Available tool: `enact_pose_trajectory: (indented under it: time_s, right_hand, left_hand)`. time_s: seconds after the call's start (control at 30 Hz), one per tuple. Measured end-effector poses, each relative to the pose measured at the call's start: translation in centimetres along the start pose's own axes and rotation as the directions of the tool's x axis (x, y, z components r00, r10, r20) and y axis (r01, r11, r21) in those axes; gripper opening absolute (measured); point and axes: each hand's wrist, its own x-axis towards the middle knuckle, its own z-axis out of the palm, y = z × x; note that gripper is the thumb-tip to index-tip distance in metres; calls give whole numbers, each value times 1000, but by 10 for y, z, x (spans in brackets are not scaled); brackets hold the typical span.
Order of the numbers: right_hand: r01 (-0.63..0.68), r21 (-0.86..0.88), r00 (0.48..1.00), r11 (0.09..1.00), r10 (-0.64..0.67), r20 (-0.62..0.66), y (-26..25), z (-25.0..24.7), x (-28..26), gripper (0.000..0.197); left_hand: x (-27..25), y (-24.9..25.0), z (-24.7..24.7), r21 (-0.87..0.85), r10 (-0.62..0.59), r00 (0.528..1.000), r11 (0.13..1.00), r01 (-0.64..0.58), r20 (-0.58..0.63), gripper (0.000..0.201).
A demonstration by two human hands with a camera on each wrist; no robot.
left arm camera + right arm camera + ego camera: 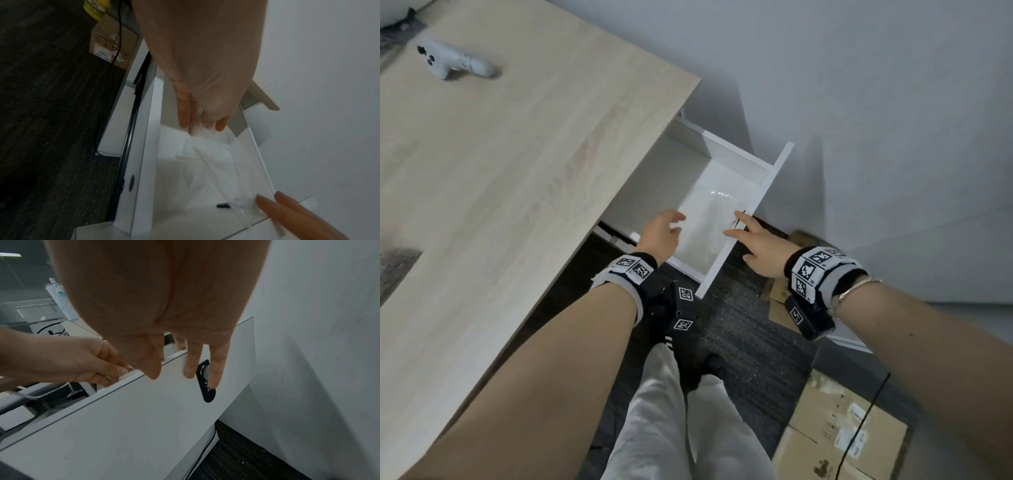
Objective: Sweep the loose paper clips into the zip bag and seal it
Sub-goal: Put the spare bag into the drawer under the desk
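Inside the open white drawer (726, 161), near its front edge, the left hand (661, 236) pinches the clear zip bag (709, 219); the right hand (760, 245) rests with straight fingers on the drawer front (144, 418).

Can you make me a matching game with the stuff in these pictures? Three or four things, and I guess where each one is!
Things:
1. zip bag
2. white controller
3. cardboard box
4. right hand

Places:
A. on the wooden desk top
B. on the dark floor
C. inside the open white drawer
D. at the drawer's front panel

Pairs: 1-C, 2-A, 3-B, 4-D
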Motion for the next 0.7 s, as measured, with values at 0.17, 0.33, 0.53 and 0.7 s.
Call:
enact_pose_trajectory:
  time_s: [0.17, 0.33, 0.53, 0.7]
  right_hand:
    - [26, 17, 999, 1000, -26, -20, -3, 6, -8, 72]
    - [-68, 205, 973, 976, 111, -202, -15, 10, -16, 74]
    - [-145, 318, 932, 937, 238, -273, -38, 17, -10, 82]
    - [-166, 389, 926, 906, 279, -253, -52, 25, 1, 88]
  left_hand:
    - [5, -8, 6, 377, -49, 990, 926, -6, 136, 36]
    - [-4, 13, -13, 421, 199, 979, 893, -158, -54, 41]
    - [-11, 7, -57, 376, 105, 935, 926, 32, -339, 63]
    - [-17, -24, -81, 380, -12, 969, 919, 108, -245, 53]
